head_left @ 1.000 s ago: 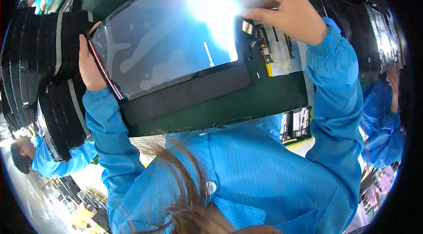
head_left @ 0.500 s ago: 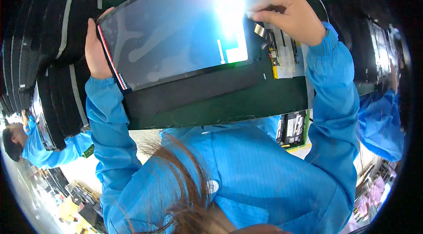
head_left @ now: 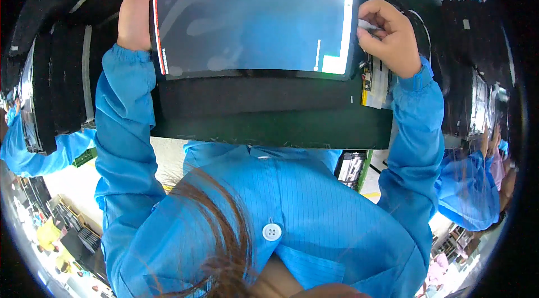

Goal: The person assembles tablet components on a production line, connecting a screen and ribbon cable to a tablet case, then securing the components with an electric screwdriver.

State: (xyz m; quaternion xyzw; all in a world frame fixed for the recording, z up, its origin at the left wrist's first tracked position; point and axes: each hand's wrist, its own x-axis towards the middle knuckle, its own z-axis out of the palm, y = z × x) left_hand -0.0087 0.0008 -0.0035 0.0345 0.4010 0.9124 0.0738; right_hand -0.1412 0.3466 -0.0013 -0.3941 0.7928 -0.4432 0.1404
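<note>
A lit display panel [head_left: 252,23], flat and dark grey-blue with bright white and orange patches near its right side, lies in front of me. My left hand [head_left: 135,14] grips its left edge, the thumb stretched along the side and the other fingers hidden. At the right edge, my right hand [head_left: 389,37] is closed in a pinch on a small whitish piece [head_left: 368,25]; its kind cannot be made out. Under and beside that hand sits a circuit board assembly [head_left: 375,86] with a yellow edge and pale tape, partly covered by the hand and sleeve.
A black mat [head_left: 252,95] lies under the panel on the dark green table [head_left: 269,128]. Stacks of black padded panels [head_left: 62,82] stand to the left. Below the table edge is a green-rimmed tray [head_left: 352,169]. People in blue sleeves [head_left: 469,191] are at both sides.
The panel now appears more level and higher in view, and the strong glare at its upper right is gone. My right hand stays by the right edge, its fingers more curled.
</note>
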